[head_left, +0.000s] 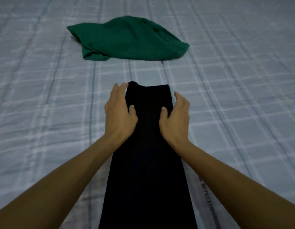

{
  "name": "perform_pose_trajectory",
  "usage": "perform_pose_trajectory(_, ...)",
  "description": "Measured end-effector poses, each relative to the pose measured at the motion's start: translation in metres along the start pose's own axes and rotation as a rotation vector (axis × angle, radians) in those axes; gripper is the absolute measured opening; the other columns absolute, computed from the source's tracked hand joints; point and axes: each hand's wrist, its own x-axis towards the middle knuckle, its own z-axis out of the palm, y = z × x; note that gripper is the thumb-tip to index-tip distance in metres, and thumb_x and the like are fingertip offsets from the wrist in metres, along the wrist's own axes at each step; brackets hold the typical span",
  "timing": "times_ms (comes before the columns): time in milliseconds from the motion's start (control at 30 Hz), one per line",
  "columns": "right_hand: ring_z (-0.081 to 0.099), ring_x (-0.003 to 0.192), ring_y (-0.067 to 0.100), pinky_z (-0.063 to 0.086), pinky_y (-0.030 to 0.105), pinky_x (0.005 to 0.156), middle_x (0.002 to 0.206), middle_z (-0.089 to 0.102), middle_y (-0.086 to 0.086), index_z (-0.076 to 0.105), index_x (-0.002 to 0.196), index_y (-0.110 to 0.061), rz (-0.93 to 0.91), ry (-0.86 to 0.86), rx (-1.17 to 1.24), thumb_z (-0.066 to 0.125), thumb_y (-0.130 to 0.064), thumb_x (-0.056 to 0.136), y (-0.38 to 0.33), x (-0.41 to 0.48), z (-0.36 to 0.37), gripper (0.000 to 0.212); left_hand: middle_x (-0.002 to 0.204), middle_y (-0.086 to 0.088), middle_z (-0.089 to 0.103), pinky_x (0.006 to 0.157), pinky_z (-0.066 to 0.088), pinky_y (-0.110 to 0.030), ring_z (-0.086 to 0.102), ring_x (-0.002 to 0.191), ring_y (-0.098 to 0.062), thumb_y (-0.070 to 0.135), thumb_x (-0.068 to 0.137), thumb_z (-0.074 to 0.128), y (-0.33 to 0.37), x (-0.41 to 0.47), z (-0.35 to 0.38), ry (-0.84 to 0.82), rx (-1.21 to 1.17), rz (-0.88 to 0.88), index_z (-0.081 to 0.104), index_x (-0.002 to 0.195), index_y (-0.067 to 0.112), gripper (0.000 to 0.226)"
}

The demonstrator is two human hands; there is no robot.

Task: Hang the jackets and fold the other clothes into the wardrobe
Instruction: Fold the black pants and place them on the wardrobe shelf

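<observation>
A black garment [147, 162], folded into a long narrow strip, lies on the bed and runs from the bottom edge of the view up to the middle. My left hand [119, 113] holds its far left edge, thumb on top and fingers curled round the side. My right hand [175, 116] holds the far right edge the same way, thumb on the cloth and fingers down the side. A green garment [126, 40] lies crumpled farther away on the bed, apart from both hands.
The bed is covered by a pale blue-grey checked quilt [44, 96] that fills the whole view. A printed strip with letters [208, 197] lies along the right side of the black garment. No wardrobe or hangers are in view.
</observation>
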Motion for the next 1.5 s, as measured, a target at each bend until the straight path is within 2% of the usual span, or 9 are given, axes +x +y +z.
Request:
perform_pose_trajectory(133, 0.043, 0.128, 0.023, 0.032, 0.039, 0.107, 0.137, 0.047, 0.011, 0.048, 0.134, -0.011, -0.306, -0.097, -0.112, 0.046, -0.018, 0.094, 0.012, -0.046, -0.005, 0.041, 0.148, -0.013, 0.036, 0.113, 0.025, -0.038, 0.033, 0.136, -0.023, 0.021, 0.096, 0.039, -0.001, -0.053, -0.002, -0.240, 0.215, 0.275, 0.043, 0.138, 0.010, 0.044)
perform_pose_trajectory(300, 0.040, 0.133, 0.030, 0.028, 0.045, 0.111, 0.133, 0.056, 0.009, 0.061, 0.124, -0.011, -0.503, -0.376, -0.329, 0.040, -0.025, 0.093, 0.024, -0.117, -0.027, 0.039, 0.158, -0.009, 0.000, 0.114, -0.002, -0.048, -0.003, 0.146, -0.024, 0.056, 0.095, 0.009, -0.028, -0.100, -0.011, -0.501, 0.667, 0.107, 0.005, 0.151, 0.019, 0.067)
perform_pose_trajectory(433, 0.016, 0.144, 0.030, 0.009, 0.044, 0.115, 0.155, 0.024, 0.010, 0.031, 0.147, -0.017, -0.439, -0.510, -0.561, 0.023, -0.048, 0.095, 0.037, -0.163, -0.050, 0.061, 0.157, -0.017, 0.004, 0.114, -0.003, -0.051, -0.002, 0.145, -0.029, 0.042, 0.100, 0.020, -0.004, -0.121, -0.018, -0.466, 0.764, 0.121, 0.009, 0.150, 0.010, 0.061)
perform_pose_trajectory(567, -0.001, 0.146, 0.030, -0.006, 0.047, 0.115, 0.158, 0.007, 0.012, 0.013, 0.151, -0.015, -0.378, -0.552, -0.684, 0.022, -0.041, 0.101, 0.031, -0.179, -0.051, 0.058, 0.154, -0.018, 0.022, 0.115, 0.004, -0.046, 0.014, 0.144, -0.030, 0.038, 0.098, 0.017, 0.015, -0.212, -0.034, -0.521, 0.678, 0.225, 0.025, 0.147, 0.005, 0.059)
perform_pose_trajectory(767, 0.009, 0.146, 0.028, -0.002, 0.046, 0.117, 0.156, 0.018, 0.013, 0.021, 0.149, -0.010, -0.520, -0.678, -0.674, 0.022, -0.037, 0.100, 0.033, -0.274, -0.092, 0.056, 0.156, -0.014, 0.014, 0.116, 0.008, -0.046, 0.009, 0.145, -0.027, 0.044, 0.097, 0.013, 0.011, -0.311, -0.068, -0.559, 0.687, 0.038, 0.018, 0.149, 0.009, 0.063)
perform_pose_trajectory(967, 0.023, 0.142, 0.031, 0.008, 0.049, 0.115, 0.151, 0.031, 0.016, 0.034, 0.144, -0.012, -0.425, -0.690, -0.639, 0.025, -0.040, 0.097, 0.046, -0.374, -0.136, 0.056, 0.151, -0.020, 0.026, 0.113, 0.014, -0.050, 0.022, 0.141, -0.033, 0.039, 0.096, 0.020, 0.035, -0.387, -0.098, -0.577, 0.750, 0.093, 0.029, 0.145, 0.003, 0.061)
perform_pose_trajectory(1167, 0.018, 0.144, 0.031, 0.003, 0.051, 0.114, 0.153, 0.028, 0.015, 0.037, 0.144, -0.026, -0.426, -0.727, -0.603, 0.026, -0.046, 0.093, 0.047, -0.434, -0.164, 0.055, 0.153, -0.015, 0.025, 0.113, 0.022, -0.052, 0.021, 0.142, -0.029, 0.038, 0.098, 0.019, 0.041, -0.486, -0.133, -0.652, 0.735, 0.056, 0.027, 0.147, 0.009, 0.058)
perform_pose_trajectory(1367, 0.011, 0.145, 0.030, 0.002, 0.053, 0.115, 0.157, 0.019, 0.012, 0.025, 0.148, -0.024, -0.412, -0.664, -0.719, 0.016, -0.049, 0.093, 0.060, -0.488, -0.187, 0.062, 0.153, -0.020, 0.023, 0.113, 0.012, -0.055, 0.016, 0.143, -0.034, 0.033, 0.101, 0.021, 0.039, -0.531, -0.162, -0.640, 0.798, 0.023, 0.023, 0.147, 0.005, 0.054)
perform_pose_trajectory(1500, 0.007, 0.146, 0.031, 0.000, 0.050, 0.115, 0.157, 0.015, 0.013, 0.024, 0.149, -0.017, -0.348, -0.683, -0.644, 0.018, -0.050, 0.095, 0.041, -0.542, -0.210, 0.063, 0.147, -0.020, 0.037, 0.113, 0.015, -0.054, 0.026, 0.140, -0.034, 0.036, 0.099, 0.018, 0.053, -0.580, -0.193, -0.667, 0.728, 0.204, 0.039, 0.141, 0.003, 0.057)
